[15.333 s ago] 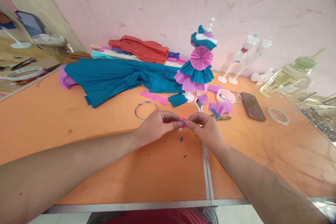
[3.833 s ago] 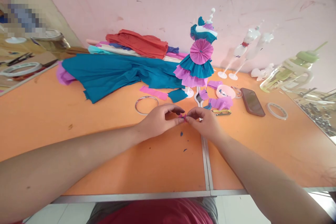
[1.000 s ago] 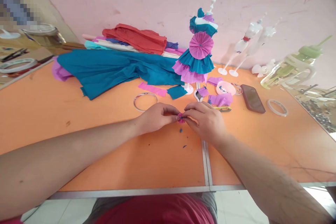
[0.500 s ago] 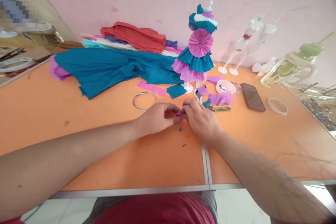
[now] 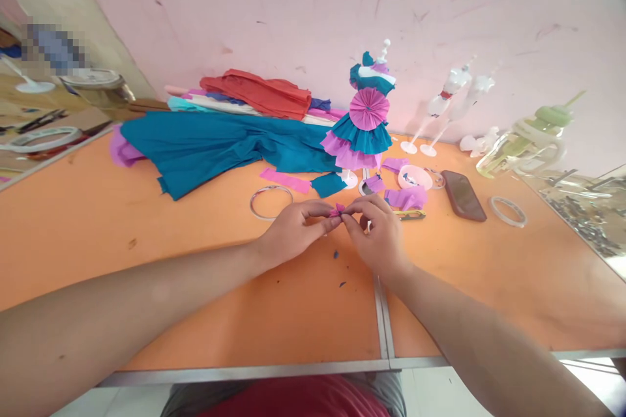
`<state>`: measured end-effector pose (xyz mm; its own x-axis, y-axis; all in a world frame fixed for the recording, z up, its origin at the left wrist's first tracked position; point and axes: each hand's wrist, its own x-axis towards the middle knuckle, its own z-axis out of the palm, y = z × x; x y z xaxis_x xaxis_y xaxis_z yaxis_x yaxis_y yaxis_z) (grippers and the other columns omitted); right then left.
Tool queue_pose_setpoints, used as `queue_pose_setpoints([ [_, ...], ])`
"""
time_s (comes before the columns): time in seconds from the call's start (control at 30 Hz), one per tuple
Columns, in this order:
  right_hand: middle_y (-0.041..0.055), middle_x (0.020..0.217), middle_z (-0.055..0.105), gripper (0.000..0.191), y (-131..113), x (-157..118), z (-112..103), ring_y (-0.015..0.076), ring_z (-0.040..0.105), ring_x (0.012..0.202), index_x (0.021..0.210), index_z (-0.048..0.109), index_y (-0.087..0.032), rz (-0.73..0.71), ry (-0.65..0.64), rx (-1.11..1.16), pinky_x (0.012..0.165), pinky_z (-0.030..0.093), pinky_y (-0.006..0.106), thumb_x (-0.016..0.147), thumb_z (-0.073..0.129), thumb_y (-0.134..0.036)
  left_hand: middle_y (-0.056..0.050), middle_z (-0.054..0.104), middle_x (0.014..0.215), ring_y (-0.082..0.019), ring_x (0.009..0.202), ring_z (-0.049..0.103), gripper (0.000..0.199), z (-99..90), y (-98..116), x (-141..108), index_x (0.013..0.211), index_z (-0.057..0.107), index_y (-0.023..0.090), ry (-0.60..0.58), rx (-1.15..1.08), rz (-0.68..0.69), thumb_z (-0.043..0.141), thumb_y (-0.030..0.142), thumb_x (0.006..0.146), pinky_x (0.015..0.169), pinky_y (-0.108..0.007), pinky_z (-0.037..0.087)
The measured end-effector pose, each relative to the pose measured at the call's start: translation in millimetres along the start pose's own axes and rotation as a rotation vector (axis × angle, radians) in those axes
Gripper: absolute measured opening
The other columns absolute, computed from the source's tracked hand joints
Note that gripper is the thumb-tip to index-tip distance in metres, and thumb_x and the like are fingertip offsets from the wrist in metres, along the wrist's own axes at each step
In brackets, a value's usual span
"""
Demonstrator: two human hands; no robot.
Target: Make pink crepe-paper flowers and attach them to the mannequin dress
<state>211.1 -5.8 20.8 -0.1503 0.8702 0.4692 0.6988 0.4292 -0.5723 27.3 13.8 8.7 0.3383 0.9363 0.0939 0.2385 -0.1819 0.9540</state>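
Note:
A small pink paper piece (image 5: pixel 337 210) is pinched between the fingertips of my left hand (image 5: pixel 299 229) and my right hand (image 5: pixel 380 234), low over the orange table. Its folds are too small to make out fully. Behind the hands, a small dress form (image 5: pixel 370 109) stands upright in ruffled teal and pink-purple paper with a round pleated rosette at its waist. A teal scrap (image 5: pixel 328 184) and a pink strip (image 5: pixel 285 180) lie left of its base. Purple scraps (image 5: pixel 407 198) lie to its right, beside a yellow cutter (image 5: pixel 411 215).
Large teal paper (image 5: pixel 215 143) and a folded red sheet (image 5: pixel 257 92) lie at the back left. A tape ring (image 5: pixel 271 202) sits left of my hands. Rightward are a pink bowl (image 5: pixel 415 177), phone (image 5: pixel 463 195), white ring (image 5: pixel 508 211), bottle (image 5: pixel 525 143) and bare white dress forms (image 5: pixel 443 104).
The camera view has tilted up a little. My right hand's fingers have shifted and are more arched, and more of the pink piece shows between the fingertips.

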Motion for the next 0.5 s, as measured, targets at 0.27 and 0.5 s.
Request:
queue_pose_setpoints([
  [0.27, 0.0046, 0.104, 0.071, 0.026, 9, 6, -16, 0.0180, 0.062, 0.085, 0.112, 0.067, -0.024, -0.011, -0.083, 0.135, 0.064, 0.050, 0.030, 0.089, 0.060, -0.033, -0.007, 0.077, 0.100, -0.025, 0.101, 0.068, 0.021, -6.7, 3, -3, 0.090, 0.076, 0.019, -0.094, 0.112, 0.139, 0.063, 0.036, 0.090, 0.093, -0.034, 0.052],
  [0.5, 0.0028, 0.090, 0.073, 0.017, 13, 6, -12, 0.0180, 0.060, 0.079, 0.086, 0.071, -0.022, 0.138, -0.211, 0.231, 0.065, 0.047, 0.031, 0.085, 0.066, -0.039, -0.008, 0.076, 0.101, -0.026, 0.101, 0.069, 0.025, -6.3, 2, -2, 0.093, 0.075, 0.019, -0.057, 0.180, 0.149, 0.065, 0.041, 0.089, 0.091, -0.036, 0.053],
])
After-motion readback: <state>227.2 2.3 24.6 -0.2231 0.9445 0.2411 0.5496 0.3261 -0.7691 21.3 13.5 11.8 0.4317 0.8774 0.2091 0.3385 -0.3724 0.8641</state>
